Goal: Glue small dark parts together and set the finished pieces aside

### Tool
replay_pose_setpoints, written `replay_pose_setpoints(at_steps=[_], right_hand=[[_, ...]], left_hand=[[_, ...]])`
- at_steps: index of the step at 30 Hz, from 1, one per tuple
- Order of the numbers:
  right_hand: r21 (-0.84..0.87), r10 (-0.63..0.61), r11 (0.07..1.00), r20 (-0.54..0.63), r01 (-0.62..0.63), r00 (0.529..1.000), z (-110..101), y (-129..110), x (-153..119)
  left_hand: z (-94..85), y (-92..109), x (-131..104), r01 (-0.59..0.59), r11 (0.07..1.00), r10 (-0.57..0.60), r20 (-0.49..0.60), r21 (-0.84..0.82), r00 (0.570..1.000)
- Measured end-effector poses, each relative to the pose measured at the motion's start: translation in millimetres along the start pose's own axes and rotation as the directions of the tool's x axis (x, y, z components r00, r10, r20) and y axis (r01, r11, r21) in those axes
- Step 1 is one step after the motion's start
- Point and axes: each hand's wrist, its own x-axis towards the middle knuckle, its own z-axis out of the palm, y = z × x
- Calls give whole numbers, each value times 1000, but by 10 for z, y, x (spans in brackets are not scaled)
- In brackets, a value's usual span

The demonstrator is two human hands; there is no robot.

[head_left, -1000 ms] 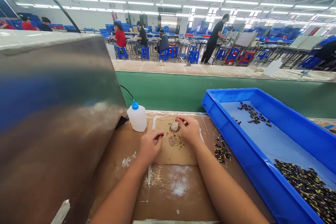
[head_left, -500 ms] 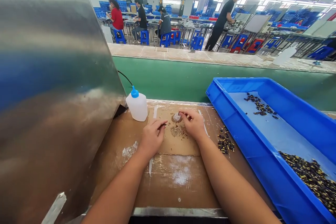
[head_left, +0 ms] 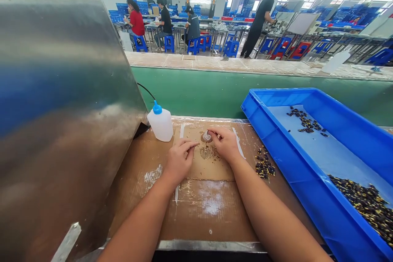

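My right hand is closed in a pinch, its fingertips at a round white blob on a cardboard sheet. A small dark piece shows at those fingertips, mostly hidden by them. To the left, my left hand hovers low over the sheet's left side with thumb and fingers pressed together. Whatever it pinches is too small to make out. Between the hands, a worn, ridged patch marks the cardboard. Small black-and-yellow pieces lie in a loose pile right of my right forearm.
A blue bin on the right holds many more black-and-yellow pieces. Behind my left hand stands a white bottle with a blue cap. A metal panel rises at left; a green barrier runs behind. People sit and stand beyond.
My left fingertips have moved slightly right, toward the white blob. My right hand stays pinched at the blob with barely any shift. The view has tilted slightly.
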Motion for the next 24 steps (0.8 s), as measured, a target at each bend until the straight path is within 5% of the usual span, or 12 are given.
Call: replay_pose_setpoints(at_steps=[19, 24], right_hand=[[-81, -100, 991, 52, 104, 994, 11, -40, 2], [-69, -102, 993, -38, 99, 994, -49, -142, -6]], left_hand=[[-10, 2, -3, 23, 1000, -23, -3, -4, 1000], [20, -35, -10, 184, 971, -190, -27, -156, 981]])
